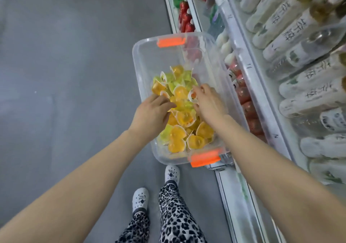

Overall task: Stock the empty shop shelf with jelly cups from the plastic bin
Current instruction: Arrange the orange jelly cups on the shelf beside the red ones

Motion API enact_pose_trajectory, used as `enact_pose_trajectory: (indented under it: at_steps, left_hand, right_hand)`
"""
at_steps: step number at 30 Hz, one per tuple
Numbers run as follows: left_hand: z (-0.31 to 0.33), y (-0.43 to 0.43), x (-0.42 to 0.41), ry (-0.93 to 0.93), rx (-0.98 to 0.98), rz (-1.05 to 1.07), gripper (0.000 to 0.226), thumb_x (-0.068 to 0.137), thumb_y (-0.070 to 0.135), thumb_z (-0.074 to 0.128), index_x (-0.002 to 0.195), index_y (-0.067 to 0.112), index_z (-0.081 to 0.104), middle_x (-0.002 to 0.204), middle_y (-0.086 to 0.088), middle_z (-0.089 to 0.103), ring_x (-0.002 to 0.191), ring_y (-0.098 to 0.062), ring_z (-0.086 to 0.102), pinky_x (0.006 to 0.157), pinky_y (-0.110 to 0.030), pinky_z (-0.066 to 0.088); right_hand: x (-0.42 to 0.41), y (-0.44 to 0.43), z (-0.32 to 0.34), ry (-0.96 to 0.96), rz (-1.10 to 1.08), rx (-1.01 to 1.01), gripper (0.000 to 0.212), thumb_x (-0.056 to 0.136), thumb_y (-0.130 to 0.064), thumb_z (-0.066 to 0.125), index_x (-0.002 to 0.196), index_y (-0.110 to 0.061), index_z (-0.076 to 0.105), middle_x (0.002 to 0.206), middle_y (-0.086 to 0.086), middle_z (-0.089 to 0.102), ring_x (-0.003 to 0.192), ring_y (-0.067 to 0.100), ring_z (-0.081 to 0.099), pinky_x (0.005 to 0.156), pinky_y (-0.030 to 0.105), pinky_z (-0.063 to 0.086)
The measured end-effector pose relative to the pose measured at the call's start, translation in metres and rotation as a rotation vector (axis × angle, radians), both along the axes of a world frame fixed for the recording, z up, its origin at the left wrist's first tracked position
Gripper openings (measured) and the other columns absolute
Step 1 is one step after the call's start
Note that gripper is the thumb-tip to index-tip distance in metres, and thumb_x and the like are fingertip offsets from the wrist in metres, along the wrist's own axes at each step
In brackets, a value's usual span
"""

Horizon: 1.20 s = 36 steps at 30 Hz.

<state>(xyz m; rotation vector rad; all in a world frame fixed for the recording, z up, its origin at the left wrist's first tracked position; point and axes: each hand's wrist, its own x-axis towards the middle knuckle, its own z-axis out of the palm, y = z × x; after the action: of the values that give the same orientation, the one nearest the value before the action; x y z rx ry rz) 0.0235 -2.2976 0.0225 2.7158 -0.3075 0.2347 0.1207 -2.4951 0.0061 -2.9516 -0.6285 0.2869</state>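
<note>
Both bare hands reach down into a clear rectangular plastic bin (pixel 142 59) with orange clip handles at its near and far ends, where a heap of small translucent orange, yellow and green jelly cups (pixel 179 115) fills the near half. The left hand (pixel 151 111) lies on the left of the heap with fingers curled loosely among the cups, while the right hand (pixel 207 102) pinches the rim of one white-lidded jelly cup (pixel 192 95) on the right side. The bin sits at the edge of white shop shelves (pixel 250 85) on the right, stocked with white labelled bottles (pixel 292 36) and red packets (pixel 247 108), above grey floor (pixel 65 55).
</note>
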Motion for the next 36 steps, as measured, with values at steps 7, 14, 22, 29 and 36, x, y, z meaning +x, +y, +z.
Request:
enact_pose_trajectory:
  at_steps: [7,14,22,29,36]
  left_hand:
    - [-0.004,0.004,0.001,0.005,0.078,0.019,0.027,0.079,0.008,0.068,0.103,0.018,0.074,0.098,-0.001,0.069,0.091,-0.026,0.06,0.077,-0.033,0.052]
    - [0.007,-0.007,0.014,0.409,0.462,0.028,0.048,0.091,0.042,0.06,0.136,0.028,0.05,0.136,0.002,0.05,0.125,-0.023,0.044,0.1,-0.034,0.038]
    - [-0.002,-0.033,0.049,0.617,0.756,-0.008,0.033,0.091,0.033,0.061,0.123,0.023,0.055,0.123,-0.003,0.058,0.119,-0.027,0.047,0.09,-0.037,0.041]
    - [-0.013,-0.035,0.053,0.637,0.691,-0.028,0.054,0.082,0.047,0.07,0.122,0.018,0.049,0.113,-0.004,0.063,0.116,-0.027,0.05,0.095,-0.044,0.035]
    - [-0.008,-0.033,0.051,0.569,0.494,-0.035,0.067,0.081,0.057,0.065,0.134,0.019,0.048,0.123,-0.007,0.062,0.126,-0.027,0.046,0.111,-0.042,0.026]
  right_hand:
    - [0.014,0.013,-0.02,0.053,-0.032,0.07,0.049,0.087,-0.021,0.064,0.133,-0.012,0.047,0.14,0.019,0.042,0.108,0.036,0.053,0.092,0.042,0.044]
    - [-0.032,-0.022,0.022,0.078,-0.101,0.251,0.057,0.083,-0.026,0.063,0.135,-0.014,0.042,0.118,0.011,0.054,0.103,0.027,0.055,0.08,0.032,0.042]
    - [-0.047,-0.044,0.01,0.217,-0.119,0.167,0.054,0.08,-0.027,0.068,0.129,-0.019,0.047,0.117,0.008,0.049,0.103,0.028,0.054,0.086,0.038,0.048]
    - [-0.046,-0.037,0.007,0.232,-0.082,0.099,0.058,0.077,-0.025,0.069,0.13,-0.015,0.048,0.118,0.009,0.049,0.101,0.028,0.053,0.081,0.035,0.046]
    - [-0.056,-0.042,0.029,0.015,-0.192,0.162,0.049,0.083,-0.036,0.052,0.125,-0.01,0.046,0.107,0.012,0.056,0.095,0.03,0.055,0.077,0.042,0.048]
